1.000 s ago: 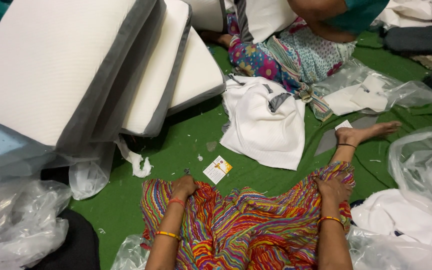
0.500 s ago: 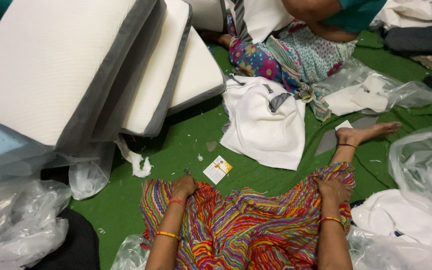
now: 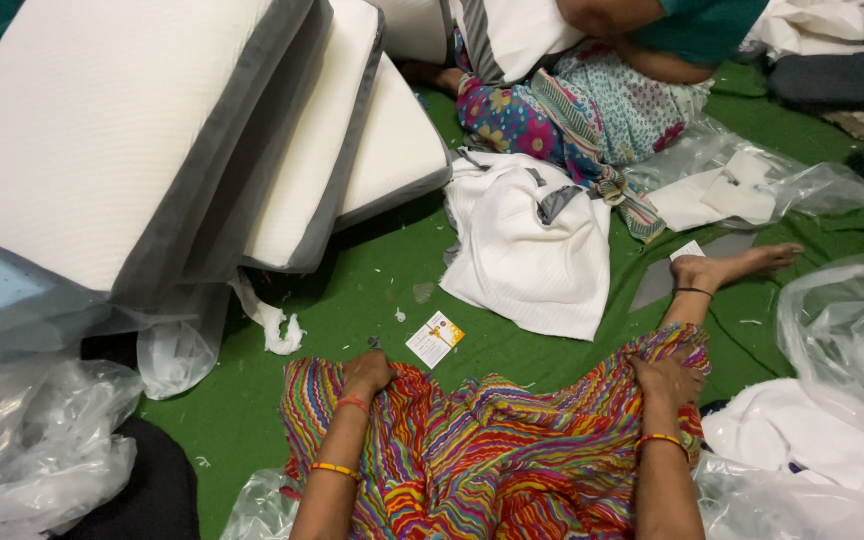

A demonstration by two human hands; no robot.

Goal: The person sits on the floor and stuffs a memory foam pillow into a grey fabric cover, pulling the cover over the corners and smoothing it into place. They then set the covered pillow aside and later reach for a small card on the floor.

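Green carpet-like flooring (image 3: 372, 290) fills the head camera's downward view, strewn with bedding and plastic wrap. At the bottom centre, the person's lap is covered by a multicoloured striped skirt (image 3: 492, 450), spread between both knees. The left hand (image 3: 367, 373) is curled closed, gripping the skirt's fabric at its left upper edge; a red thread and an orange bangle circle that wrist. The right hand (image 3: 667, 380) is likewise clenched on the skirt's right upper edge, with an orange bangle on the wrist. The person's bare foot (image 3: 732, 268) sticks out beyond the right hand, resting on the floor, a dark anklet around it.

Just beyond the skirt, near the left hand, lies a small white card with an orange mark (image 3: 435, 339). Further out sits a crumpled white pillow cover (image 3: 527, 250) with a grey edge. At the upper left, three white foam pillows with grey sides (image 3: 102, 130) lean against one another. Clear plastic bags (image 3: 32, 450) are bunched at lower left and at the right. A seated co-worker in floral clothing (image 3: 592, 110) is at the top, holding a white pillow.
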